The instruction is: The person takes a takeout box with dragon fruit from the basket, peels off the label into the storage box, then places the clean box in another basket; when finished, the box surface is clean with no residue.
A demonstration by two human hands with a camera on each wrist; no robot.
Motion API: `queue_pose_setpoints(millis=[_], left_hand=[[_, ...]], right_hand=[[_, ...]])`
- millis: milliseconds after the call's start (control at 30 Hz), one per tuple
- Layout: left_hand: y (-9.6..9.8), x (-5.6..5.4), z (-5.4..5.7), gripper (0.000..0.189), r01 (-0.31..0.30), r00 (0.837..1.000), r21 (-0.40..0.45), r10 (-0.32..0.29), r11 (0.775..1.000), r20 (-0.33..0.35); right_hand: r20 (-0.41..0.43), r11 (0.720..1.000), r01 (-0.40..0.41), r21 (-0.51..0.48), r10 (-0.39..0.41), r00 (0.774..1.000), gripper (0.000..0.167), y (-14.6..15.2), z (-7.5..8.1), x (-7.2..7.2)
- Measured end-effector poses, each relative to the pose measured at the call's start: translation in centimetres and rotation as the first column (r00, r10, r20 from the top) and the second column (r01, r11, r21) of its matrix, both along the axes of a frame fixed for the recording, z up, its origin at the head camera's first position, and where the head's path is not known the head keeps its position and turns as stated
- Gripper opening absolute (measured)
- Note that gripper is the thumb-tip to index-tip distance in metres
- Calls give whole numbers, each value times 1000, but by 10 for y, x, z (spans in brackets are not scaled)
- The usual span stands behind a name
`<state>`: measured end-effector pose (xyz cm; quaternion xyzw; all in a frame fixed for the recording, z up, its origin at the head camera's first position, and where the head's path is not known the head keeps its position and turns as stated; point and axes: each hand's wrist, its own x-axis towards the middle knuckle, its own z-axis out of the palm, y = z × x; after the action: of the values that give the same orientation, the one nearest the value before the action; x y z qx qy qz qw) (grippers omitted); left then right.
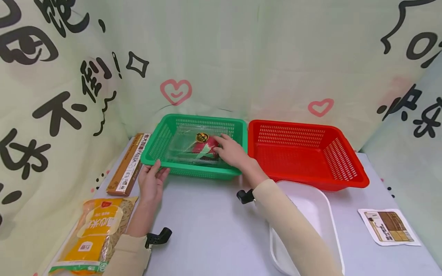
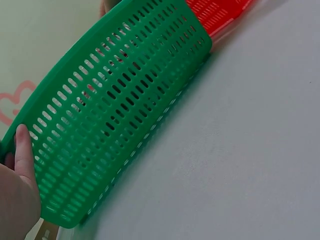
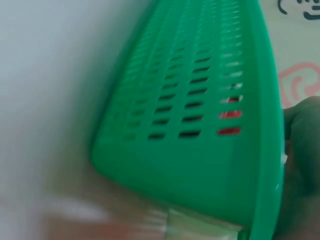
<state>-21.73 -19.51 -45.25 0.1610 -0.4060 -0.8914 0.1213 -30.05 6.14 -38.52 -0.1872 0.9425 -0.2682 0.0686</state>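
A clear plastic box (image 1: 179, 145) with a round black-and-yellow sticker and a red, white and green patch lies inside the green basket (image 1: 193, 170). My right hand (image 1: 232, 152) reaches over the basket's front rim, its thumb and fingers at the red end of the box; whether they pinch it I cannot tell. In the right wrist view the basket wall hides most of that hand (image 3: 304, 150). My left hand (image 1: 152, 182) grips the rim near the front left corner. In the left wrist view, one digit of the left hand (image 2: 20, 190) lies along the basket's outer wall.
A red basket (image 1: 345, 180) stands to the right, touching or nearly touching the green one. Before it lies a white tray (image 1: 335, 234), partly under my right arm. A pasta box (image 1: 126, 166) and a bag of grain (image 1: 94, 234) lie left; a flat packet (image 1: 389, 227) lies far right.
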Motion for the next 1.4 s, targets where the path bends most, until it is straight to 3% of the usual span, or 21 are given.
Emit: queue_pose_setpoints(millis=[200, 333, 533, 667, 867, 1000, 1200, 1400], left_hand=[[-3, 0, -1, 22, -1, 1000, -20, 1, 1000, -1], [-3, -1, -2, 16, -1, 1000, -25, 1, 1000, -19], [-2, 0, -3, 25, 9, 1000, 4, -9, 1000, -19], [-3, 1, -3, 33, 8, 1000, -19, -9, 1000, -17], [-2, 0, -2, 14, 9, 1000, -16, -9, 1000, -16], [-3, 1, -1, 17, 20, 1000, 4, -20, 1000, -15], [-4, 2, 1, 24, 37, 999, 20, -37, 999, -11], [-3, 1, 1, 13, 19, 1000, 8, -19, 1000, -7]], right_hand=[[62, 995, 47, -90, -41, 997, 56, -7, -1, -3], [76, 982, 86, -169, -74, 994, 52, -9, -5, -4], [197, 926, 234, -296, -180, 964, 54, -10, -15, -6], [278, 892, 279, -355, -185, 943, 58, -10, -16, -7], [435, 793, 358, -493, -132, 891, 58, -9, -13, -6], [524, 728, 402, -555, -70, 849, 62, -10, -14, -6], [579, 659, 444, -607, -15, 815, 64, -10, -15, -8], [611, 604, 481, -635, 11, 792, 71, -10, -15, -10]])
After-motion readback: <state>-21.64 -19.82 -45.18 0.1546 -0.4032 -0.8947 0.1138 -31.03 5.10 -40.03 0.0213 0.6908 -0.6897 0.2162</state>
